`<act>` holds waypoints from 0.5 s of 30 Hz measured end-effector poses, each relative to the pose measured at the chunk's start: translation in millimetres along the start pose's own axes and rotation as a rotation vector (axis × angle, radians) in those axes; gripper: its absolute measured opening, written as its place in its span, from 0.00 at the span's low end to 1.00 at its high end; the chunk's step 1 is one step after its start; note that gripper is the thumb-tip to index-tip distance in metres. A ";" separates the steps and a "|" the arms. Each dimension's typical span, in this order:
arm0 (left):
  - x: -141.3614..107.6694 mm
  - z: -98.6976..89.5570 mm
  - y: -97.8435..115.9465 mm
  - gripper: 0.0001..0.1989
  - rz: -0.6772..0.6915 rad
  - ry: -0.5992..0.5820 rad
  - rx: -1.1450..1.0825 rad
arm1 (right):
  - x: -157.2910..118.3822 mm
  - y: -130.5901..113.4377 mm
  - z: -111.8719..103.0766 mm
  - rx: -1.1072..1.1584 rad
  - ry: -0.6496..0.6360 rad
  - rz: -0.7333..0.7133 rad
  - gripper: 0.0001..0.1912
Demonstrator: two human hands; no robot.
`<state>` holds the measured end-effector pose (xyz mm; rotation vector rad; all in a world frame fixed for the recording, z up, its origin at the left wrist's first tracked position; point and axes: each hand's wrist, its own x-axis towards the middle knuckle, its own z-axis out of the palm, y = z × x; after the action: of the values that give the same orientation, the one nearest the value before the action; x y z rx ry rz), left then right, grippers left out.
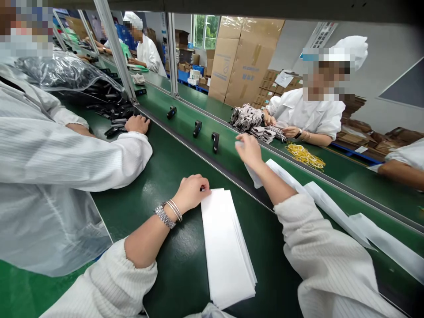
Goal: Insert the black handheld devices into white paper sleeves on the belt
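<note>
A stack of long white paper sleeves (227, 247) lies slightly fanned on the green bench top in front of me. My left hand (192, 192) is closed, its thumb and fingertips pinching the far left corner of that stack. Over the belt to the right, my right hand (249, 150) grips one white sleeve (254, 176), which hangs below the palm; the hand is a little blurred. More white sleeves (326, 205) lie along the belt beyond my right forearm. Three small black devices, the nearest an angled one (215, 142), rest on the belt left of my right hand.
A co-worker's hand (137, 124) is close on the left, by a pile of black devices (114, 117). Across the belt, another person handles bundled grey cords (247, 117) near yellow bands (306, 155). A metal post (115, 48) and belt rail (198, 154) border the bench.
</note>
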<state>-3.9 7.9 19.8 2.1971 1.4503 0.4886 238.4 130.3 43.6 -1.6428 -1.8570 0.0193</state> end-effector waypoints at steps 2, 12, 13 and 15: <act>-0.1 1.7 2.2 0.10 0.056 0.013 0.011 | 6.7 -10.7 21.6 -0.064 -0.147 -0.043 0.23; -3.4 -0.3 10.1 0.10 0.212 0.079 -0.035 | 22.9 -14.1 81.2 0.379 -0.190 0.422 0.11; -3.8 -0.3 10.9 0.09 0.223 0.095 -0.031 | 17.2 -11.4 75.9 0.427 -0.184 0.440 0.14; -4.5 -0.2 11.9 0.07 0.232 0.137 -0.004 | -2.2 -11.0 59.4 0.646 -0.194 0.430 0.23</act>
<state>3.4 -0.2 26.3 2.3820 1.2626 0.7320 200.7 149.5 0.4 -1.5547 -1.3732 0.8907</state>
